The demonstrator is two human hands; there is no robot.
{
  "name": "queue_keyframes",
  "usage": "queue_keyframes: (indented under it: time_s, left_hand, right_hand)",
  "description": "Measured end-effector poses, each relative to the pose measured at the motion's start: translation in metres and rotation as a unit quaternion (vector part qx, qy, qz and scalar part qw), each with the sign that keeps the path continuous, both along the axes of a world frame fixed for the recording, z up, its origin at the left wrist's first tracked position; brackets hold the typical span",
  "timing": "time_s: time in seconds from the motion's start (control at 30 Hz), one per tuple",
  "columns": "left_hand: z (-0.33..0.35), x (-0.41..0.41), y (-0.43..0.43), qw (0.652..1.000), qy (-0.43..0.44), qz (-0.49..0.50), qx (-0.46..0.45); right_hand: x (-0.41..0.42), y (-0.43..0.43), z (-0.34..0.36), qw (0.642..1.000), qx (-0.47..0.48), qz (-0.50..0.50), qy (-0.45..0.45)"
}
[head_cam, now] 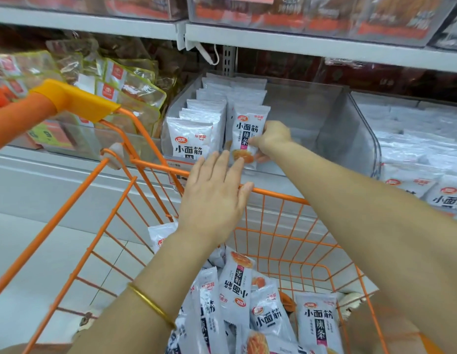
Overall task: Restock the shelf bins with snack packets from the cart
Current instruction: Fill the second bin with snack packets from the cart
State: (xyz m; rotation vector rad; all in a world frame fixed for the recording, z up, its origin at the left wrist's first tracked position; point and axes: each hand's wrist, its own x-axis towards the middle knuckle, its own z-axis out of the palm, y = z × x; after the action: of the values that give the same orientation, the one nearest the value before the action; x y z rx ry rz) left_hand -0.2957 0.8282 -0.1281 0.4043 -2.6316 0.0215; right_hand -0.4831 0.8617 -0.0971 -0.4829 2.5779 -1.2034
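My right hand grips a white snack packet by its right edge and holds it upright in the clear shelf bin, at the front of the second row. Beside it on the left, a row of the same white packets stands upright. My left hand hovers with straight, spread fingers above the far rim of the orange cart, just below the held packet, holding nothing. Several more white packets lie loose in the cart's bottom.
The bin's right half holds nothing. A neighbouring bin on the right is full of the same white packets. To the left sit clear-wrapped brown snacks. The cart's orange handle juts in at the left. An upper shelf overhangs the bins.
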Motion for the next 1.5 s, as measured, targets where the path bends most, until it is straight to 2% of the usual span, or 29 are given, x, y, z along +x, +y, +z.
queue_keyframes:
  time_s: [0.1,0.23,0.37,0.53,0.63,0.7,0.77,0.8,0.87,0.93,1.07,1.1,1.17,1.27,1.37,1.5]
  left_hand:
    - [0.001,0.0,0.0,1.0,-0.002,0.003,0.001]
    - [-0.001,-0.002,0.0,1.0,0.005,0.008,-0.008]
    - [-0.001,-0.001,0.0,1.0,0.007,0.004,-0.01]
    - [-0.001,-0.001,-0.001,1.0,0.01,-0.001,-0.016]
    - [0.0,-0.001,-0.001,1.0,0.003,-0.003,-0.006]
    - [0.002,0.001,0.0,1.0,0.0,-0.004,0.002]
    - [0.004,0.002,0.002,1.0,-0.009,-0.004,0.012]
    - [0.004,0.003,0.003,1.0,-0.012,-0.005,0.011]
    - [0.006,0.005,0.007,1.0,-0.019,-0.012,0.005]
    - [0.008,0.009,0.012,0.999,-0.045,-0.027,0.011]
    - [0.022,0.014,0.014,0.992,-0.119,-0.038,-0.015]
    - [0.027,0.016,0.015,0.991,-0.115,-0.055,-0.036]
    - [0.033,0.02,0.021,0.99,-0.049,-0.108,-0.076]
    - [0.028,0.031,0.034,0.98,0.041,-0.173,-0.094]
    - [0.023,0.033,0.033,0.969,0.02,-0.23,-0.083]
    - [0.024,0.034,0.029,0.967,-0.025,-0.253,0.02]
  right_hand:
    - [-0.001,-0.009,-0.002,0.999,-0.03,-0.005,-0.017]
    - [-0.001,-0.018,-0.001,1.0,-0.021,0.002,-0.009]
    - [0.0,-0.014,0.0,0.999,-0.026,0.005,-0.038]
    - [0.01,0.017,0.027,1.0,0.007,0.013,0.005]
    - [0.045,0.058,0.059,0.995,-0.063,0.055,0.058]
    - [0.079,0.088,0.067,0.987,-0.089,0.125,0.046]
    - [0.111,0.11,0.051,0.976,-0.031,0.215,-0.006]
    - [0.123,0.115,0.035,0.963,0.038,0.265,-0.034]
    - [0.135,0.118,-0.001,0.901,0.233,0.364,-0.044]
    - [0.138,0.116,-0.036,0.831,0.376,0.41,-0.017]
    - [0.142,0.122,-0.079,0.773,0.477,0.418,0.012]
    - [0.144,0.123,-0.082,0.759,0.494,0.424,0.011]
    - [0.148,0.123,-0.085,0.741,0.51,0.436,0.01]
    - [0.144,0.118,-0.079,0.733,0.508,0.453,-0.006]
    - [0.132,0.114,-0.059,0.739,0.474,0.476,-0.057]
    - [0.12,0.126,-0.021,0.804,0.347,0.482,-0.038]
